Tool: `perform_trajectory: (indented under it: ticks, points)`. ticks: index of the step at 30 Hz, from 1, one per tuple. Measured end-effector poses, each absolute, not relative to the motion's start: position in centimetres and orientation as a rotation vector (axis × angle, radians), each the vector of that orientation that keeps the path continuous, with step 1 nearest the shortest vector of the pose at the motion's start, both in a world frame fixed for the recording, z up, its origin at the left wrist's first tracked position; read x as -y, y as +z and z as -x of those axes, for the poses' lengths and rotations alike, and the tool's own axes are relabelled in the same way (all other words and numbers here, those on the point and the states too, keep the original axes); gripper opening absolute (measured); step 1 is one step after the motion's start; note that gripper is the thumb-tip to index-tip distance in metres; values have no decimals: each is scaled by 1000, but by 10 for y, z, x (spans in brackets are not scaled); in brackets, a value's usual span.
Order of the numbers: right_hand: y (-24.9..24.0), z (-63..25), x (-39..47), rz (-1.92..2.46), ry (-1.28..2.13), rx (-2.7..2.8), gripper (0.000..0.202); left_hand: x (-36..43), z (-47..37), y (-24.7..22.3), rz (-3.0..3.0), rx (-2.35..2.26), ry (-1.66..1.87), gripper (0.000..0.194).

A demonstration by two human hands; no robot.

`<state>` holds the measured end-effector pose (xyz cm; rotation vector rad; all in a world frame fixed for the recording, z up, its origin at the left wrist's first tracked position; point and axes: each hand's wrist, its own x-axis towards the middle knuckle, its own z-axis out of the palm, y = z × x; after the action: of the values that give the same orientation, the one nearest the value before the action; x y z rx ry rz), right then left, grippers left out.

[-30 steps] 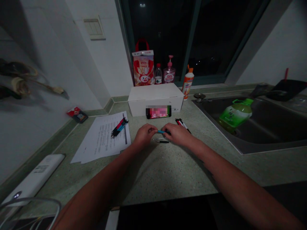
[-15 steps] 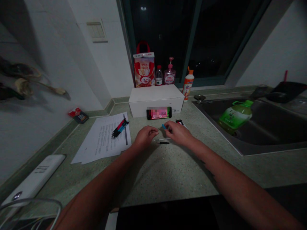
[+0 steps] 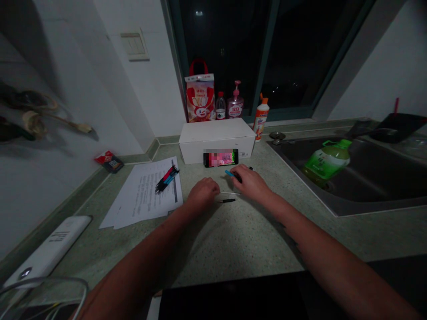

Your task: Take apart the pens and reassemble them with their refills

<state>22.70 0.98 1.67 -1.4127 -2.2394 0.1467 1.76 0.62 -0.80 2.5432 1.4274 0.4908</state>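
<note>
Pinching the blue piece [image 3: 228, 173], the right hand [image 3: 251, 182] does best with a light, steady hold before the phone [image 3: 230, 158]. The left hand [image 3: 203, 194], apart from the right, curls at one end of the rod [image 3: 231, 193] (whether it grips, I cannot tell); a fingertip hold there should spare the black piece [image 3: 228, 200] just beside. I count one blue piece, one rod, one black piece, one phone; the pens [image 3: 167, 179] on the papers [image 3: 140, 209] bunch too tightly to count.

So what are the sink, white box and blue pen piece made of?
Sink: probably stainless steel, grey with a dull metallic sheen.
White box: likely cardboard, matte, with straight folded edges.
Blue pen piece: perhaps plastic, evenly coloured; too small to be sure.
</note>
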Motion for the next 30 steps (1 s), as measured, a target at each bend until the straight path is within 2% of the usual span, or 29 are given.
perform_trajectory:
  ticks: [8, 17, 21, 24, 27, 30]
  points:
    - [17, -236, -15, 1497, 57, 2230, 20, -10, -1, 6, -2309, -1725, 904, 14]
    - [12, -231, -13, 1430, -15, 2324, 21, -9, -2, 7, -2472, -1717, 795, 14]
    - [11, -228, -9, 1281, 15, 2460, 45, -8, -6, 4, -2585, -1670, 755, 14]
    - [10, -224, -6, 1234, 78, 2508, 59, -3, -8, 5, -2652, -1614, 936, 16]
    - [9, -224, -6, 1264, 126, 2416, 53, 4, -11, 7, -2710, -1524, 1184, 28]
    - [8, -227, -9, 1273, 160, 2267, 47, 10, -16, 5, -2836, -1238, 992, 24]
